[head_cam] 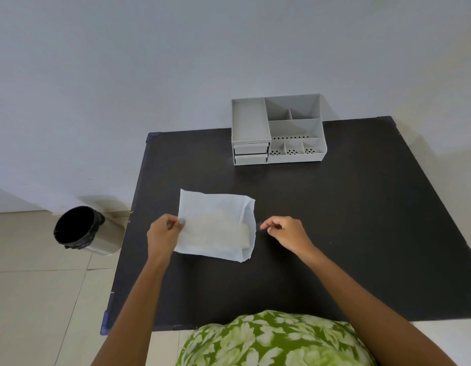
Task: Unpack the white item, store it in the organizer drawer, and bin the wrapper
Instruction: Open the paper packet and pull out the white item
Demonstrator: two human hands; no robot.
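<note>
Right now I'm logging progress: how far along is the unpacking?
Early. The white item is inside the wrapper, pinched by the left hand; the right hand is beside its open end. Both organizer drawers look shut, and the bin awaits the wrapper.

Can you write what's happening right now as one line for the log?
left hand: pinching wrapper edge | right hand: pinched fingers beside wrapper's open end | white item: inside | drawers: shut | bin: on floor
</note>
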